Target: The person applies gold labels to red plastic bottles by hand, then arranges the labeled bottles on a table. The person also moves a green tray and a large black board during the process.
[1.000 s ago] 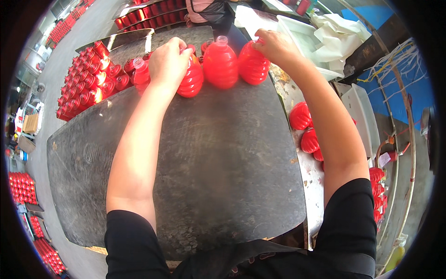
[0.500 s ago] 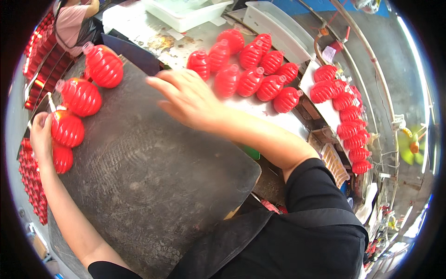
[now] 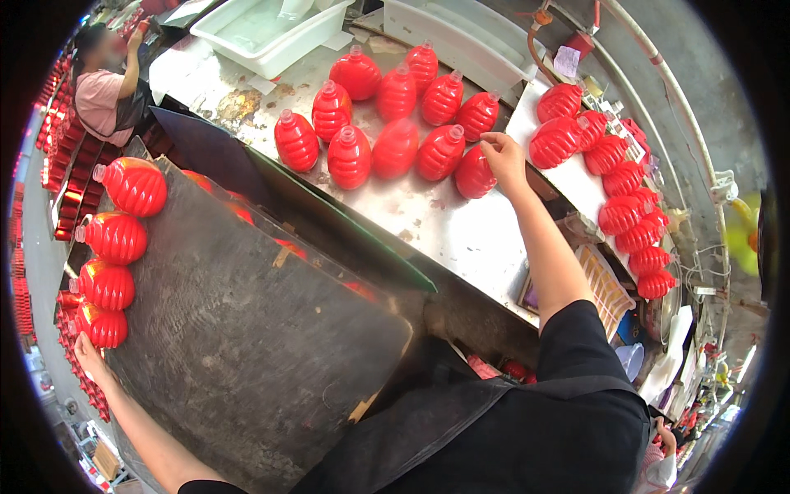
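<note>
My right hand (image 3: 504,161) is at the near right end of a group of red ribbed plastic bottles on the metal table (image 3: 485,239). Its fingers close around the top of one red bottle (image 3: 473,175), hiding the neck. At the far left, my left hand (image 3: 90,357) has its fingers against the neck end of the nearest red bottle (image 3: 105,326) in a row along the dark board (image 3: 247,329). Above that one in the row lie more bottles of the same kind, such as the farthest one (image 3: 136,188), with clear necks pointing left.
White plastic tubs (image 3: 271,45) stand at the back of the metal table. A side ledge (image 3: 527,123) on the right carries more red bottles. A green-edged panel (image 3: 362,239) stands between board and table. Another person (image 3: 107,90) is at the far left.
My right hand has gone from above the dark board to a bottle on the metal table. My left hand has shifted to the nearest bottle of the left row. The view has turned.
</note>
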Available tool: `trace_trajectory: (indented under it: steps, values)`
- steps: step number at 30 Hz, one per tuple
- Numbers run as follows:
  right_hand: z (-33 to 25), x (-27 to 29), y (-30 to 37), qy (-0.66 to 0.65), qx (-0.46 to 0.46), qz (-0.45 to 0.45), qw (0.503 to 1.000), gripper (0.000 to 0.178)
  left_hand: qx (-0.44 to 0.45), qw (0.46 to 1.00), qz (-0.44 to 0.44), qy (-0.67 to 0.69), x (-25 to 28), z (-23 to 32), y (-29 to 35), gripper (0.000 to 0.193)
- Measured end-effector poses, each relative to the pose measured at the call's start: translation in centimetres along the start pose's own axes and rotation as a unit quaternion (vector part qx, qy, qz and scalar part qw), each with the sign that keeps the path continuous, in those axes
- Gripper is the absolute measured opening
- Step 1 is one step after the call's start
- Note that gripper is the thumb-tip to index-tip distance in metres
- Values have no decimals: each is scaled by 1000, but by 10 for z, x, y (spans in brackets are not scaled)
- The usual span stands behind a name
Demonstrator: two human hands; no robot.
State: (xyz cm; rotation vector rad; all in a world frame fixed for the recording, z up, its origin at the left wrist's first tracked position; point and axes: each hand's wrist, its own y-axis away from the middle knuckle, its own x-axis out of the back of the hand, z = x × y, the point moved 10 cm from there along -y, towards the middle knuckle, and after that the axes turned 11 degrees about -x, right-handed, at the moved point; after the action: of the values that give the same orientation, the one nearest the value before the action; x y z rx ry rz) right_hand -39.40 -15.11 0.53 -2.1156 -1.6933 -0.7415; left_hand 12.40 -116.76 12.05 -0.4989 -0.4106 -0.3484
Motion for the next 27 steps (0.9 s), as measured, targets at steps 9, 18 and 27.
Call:
trace_trajectory:
  steps: [9,18,27]
  values:
    - [-21,-11,-7,-41,1,59,997,33,-48,954,9,-296,2,45,-21,67]
    - [-68,-55,8,126,91,-86,984,39,-9,945,13,-327,27,24,-33,59]
    - [-72,-42,23,158,144,-89,973,28,-232,878,131,-399,-66,225,68,55]
